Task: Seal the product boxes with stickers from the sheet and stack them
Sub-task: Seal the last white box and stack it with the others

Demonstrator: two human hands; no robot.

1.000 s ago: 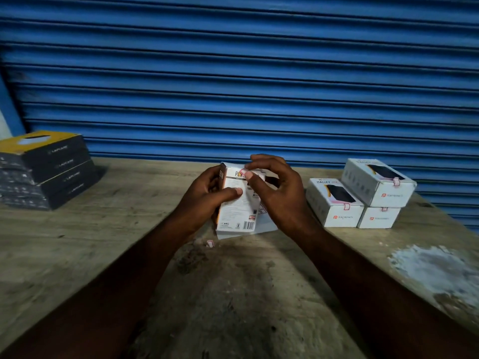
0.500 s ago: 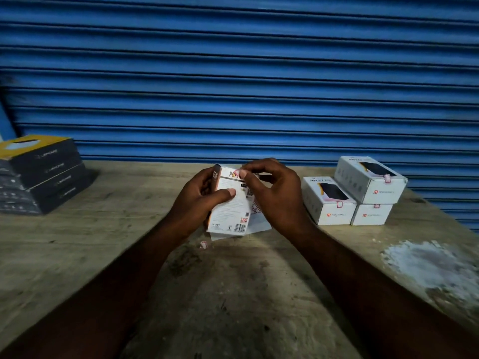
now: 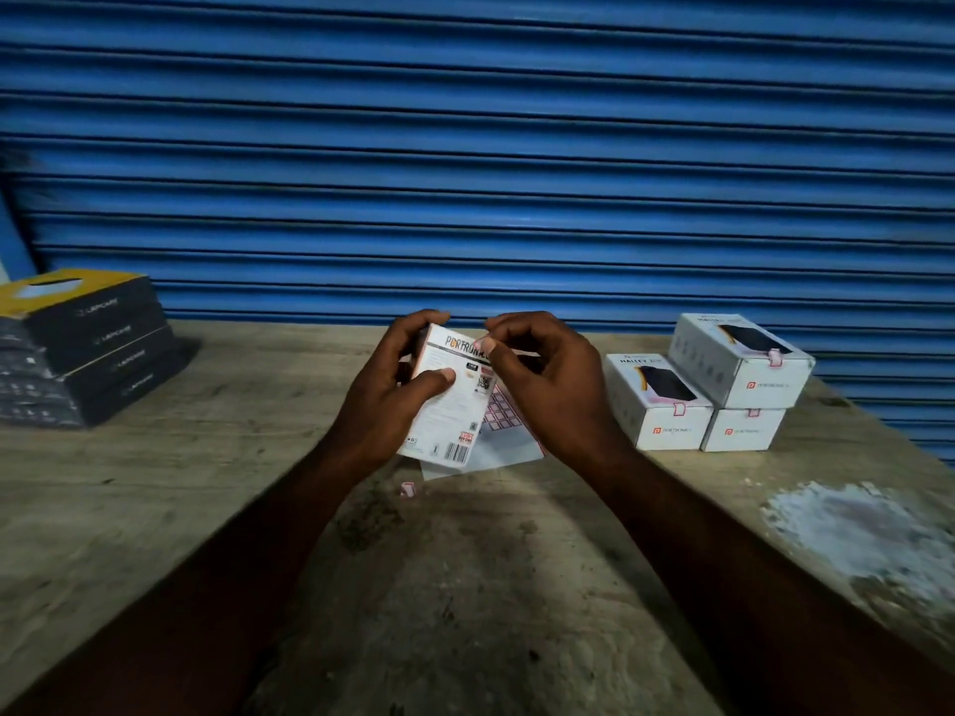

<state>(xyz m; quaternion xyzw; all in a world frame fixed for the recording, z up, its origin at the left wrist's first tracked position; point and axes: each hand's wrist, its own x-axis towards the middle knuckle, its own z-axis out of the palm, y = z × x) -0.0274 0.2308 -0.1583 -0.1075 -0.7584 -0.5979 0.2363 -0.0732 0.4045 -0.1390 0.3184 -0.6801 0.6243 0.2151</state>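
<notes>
My left hand (image 3: pixel 385 400) grips a white product box (image 3: pixel 449 405) upright, its printed back facing me, above the middle of the wooden table. My right hand (image 3: pixel 542 385) is at the box's top right edge, thumb and forefinger pinched at that corner; a small sticker between them is too small to confirm. The sticker sheet (image 3: pixel 504 431) with pink squares lies flat on the table under and behind the box, partly hidden by both hands. A loose pink sticker (image 3: pixel 407 489) lies on the table just in front of the sheet.
Three white boxes with pink seal stickers are stacked at the right: two on the table (image 3: pixel 656 405) (image 3: pixel 744 428), one on top (image 3: pixel 739 359). A pile of black and yellow boxes (image 3: pixel 77 343) stands at the far left. A blue roller shutter (image 3: pixel 465 147) closes off the back. A white stain (image 3: pixel 858 529) marks the table's right side.
The view has shifted slightly. My right fingers have slid from the box's face to its top right corner, uncovering more of the sticker sheet. My left hand still holds the box.
</notes>
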